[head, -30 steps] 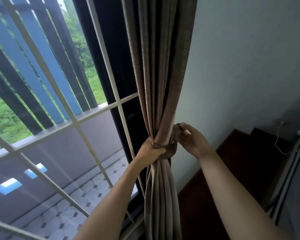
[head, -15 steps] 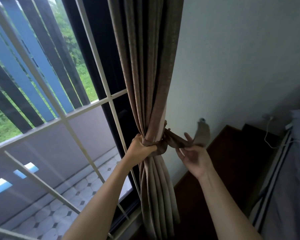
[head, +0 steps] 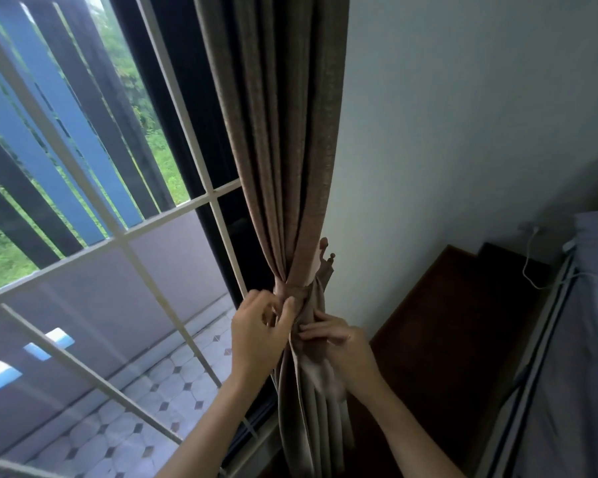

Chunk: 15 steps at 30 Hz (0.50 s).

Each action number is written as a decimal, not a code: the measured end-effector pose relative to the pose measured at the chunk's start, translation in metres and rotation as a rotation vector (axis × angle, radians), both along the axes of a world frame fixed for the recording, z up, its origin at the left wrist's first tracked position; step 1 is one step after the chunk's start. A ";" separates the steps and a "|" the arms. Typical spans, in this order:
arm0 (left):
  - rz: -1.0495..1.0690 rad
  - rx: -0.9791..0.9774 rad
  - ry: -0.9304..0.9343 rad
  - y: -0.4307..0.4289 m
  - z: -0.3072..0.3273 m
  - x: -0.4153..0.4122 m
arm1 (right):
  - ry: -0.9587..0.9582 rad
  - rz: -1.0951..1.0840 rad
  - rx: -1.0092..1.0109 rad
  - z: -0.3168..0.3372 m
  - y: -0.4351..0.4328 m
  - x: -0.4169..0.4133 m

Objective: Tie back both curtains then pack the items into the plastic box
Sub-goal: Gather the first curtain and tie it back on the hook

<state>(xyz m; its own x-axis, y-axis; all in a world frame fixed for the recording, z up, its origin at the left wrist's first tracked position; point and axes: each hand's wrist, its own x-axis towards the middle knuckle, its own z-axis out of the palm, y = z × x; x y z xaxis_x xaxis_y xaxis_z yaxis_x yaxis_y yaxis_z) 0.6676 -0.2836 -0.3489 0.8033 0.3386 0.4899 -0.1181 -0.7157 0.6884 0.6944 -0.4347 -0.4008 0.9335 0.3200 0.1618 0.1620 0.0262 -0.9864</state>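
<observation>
- The brown curtain [head: 280,132] hangs gathered down the middle of the view, cinched by a matching tieback [head: 296,292] just below centre
- The tieback runs up to a wall hook [head: 326,251] at 1 o'clock from the cinch, so this curtain looks tied, with only tidying left
- The left hand [head: 256,336], at 7 o'clock from the cinch, has curled fingers and pinches a fold just under the band
- The right hand [head: 342,343], at 5 o'clock, lays its fingers on the folds; pinch or press, I cannot tell
- The second curtain, the items and the plastic box are out of view, so packing seems not yet done
- No brand, label or writing is readable
</observation>
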 end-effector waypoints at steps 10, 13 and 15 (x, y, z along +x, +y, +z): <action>-0.021 0.197 0.312 -0.008 0.006 0.014 | 0.462 -0.051 0.365 0.024 -0.001 0.009; -0.134 0.115 0.342 0.000 0.010 0.016 | 0.541 -0.165 0.256 0.028 -0.001 0.034; -0.187 0.114 0.351 0.002 0.011 0.014 | 0.549 -0.087 0.119 0.031 0.003 0.048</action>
<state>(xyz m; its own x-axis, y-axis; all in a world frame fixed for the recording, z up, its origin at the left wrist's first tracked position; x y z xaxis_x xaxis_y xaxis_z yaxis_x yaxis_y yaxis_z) 0.6820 -0.2812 -0.3374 0.9708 0.1306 0.2014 -0.0255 -0.7781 0.6276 0.7425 -0.4320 -0.3696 0.9129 0.2474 -0.3245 -0.3674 0.1521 -0.9176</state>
